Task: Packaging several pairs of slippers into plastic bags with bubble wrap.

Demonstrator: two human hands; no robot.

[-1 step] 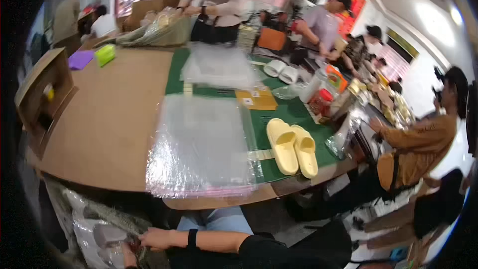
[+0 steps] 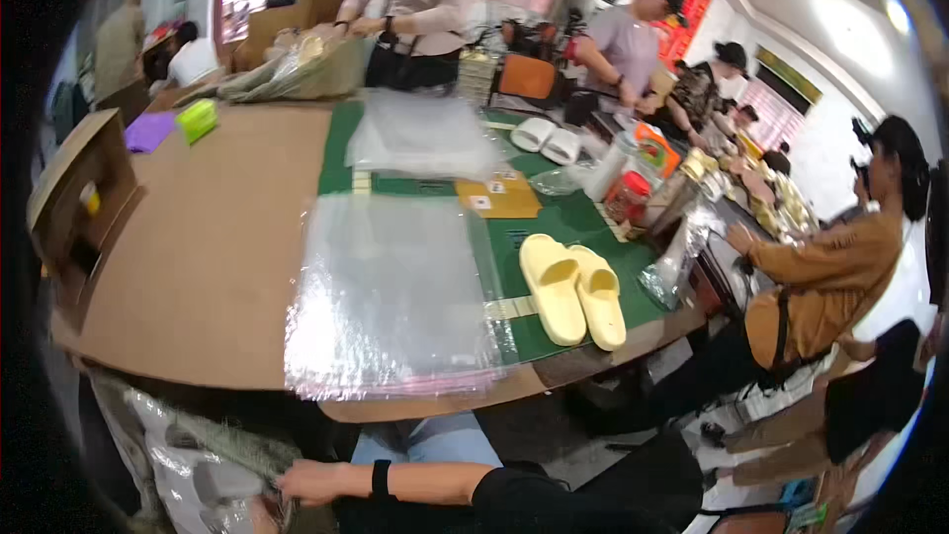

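- The person's right hand, with a black band at its wrist, reaches across the lap to the rim of a grey-green woven sack; its fingers point downward and are partly hidden, so I cannot tell how far open they are or whether they grip the rim.
- The left hand shows only as a blurred sliver at the lower edge, near the right hand; its opening and any hold cannot be told.
- The sack stands at lower left, below the table's near edge, with shiny clear plastic packaging showing in its mouth.
- On the table, a green cutting mat lies beside a brown cardboard surface.
- 2 stacks of flat clear plastic bags rest there: a near stack and a far stack.
- 2 pale yellow slippers lie side by side, right of the near stack.
- 2 white slippers sit farther back, near a red plastic jar.
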